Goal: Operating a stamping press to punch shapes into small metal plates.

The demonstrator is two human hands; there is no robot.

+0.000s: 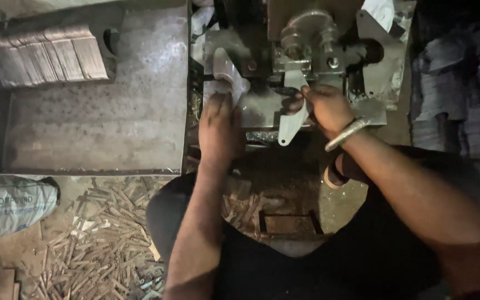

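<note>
My right hand [324,106] grips a flat, pale metal blank [291,126] shaped like a blade, its upper end under the head of a grey press machine [306,33]. A metal bangle [346,134] sits on that wrist. My left hand [218,126] rests flat on the machine's bed, fingers on a curved shiny metal piece [226,69] at the left of the die. Whether the left hand grips that piece is unclear.
A large shallow metal tray [106,116] lies left of the machine, with a row of stacked metal blanks [45,55] at its far end. Metal offcuts [106,244] litter the floor. A white sack [6,203] lies at the left. Dark stacks [462,89] stand at the right.
</note>
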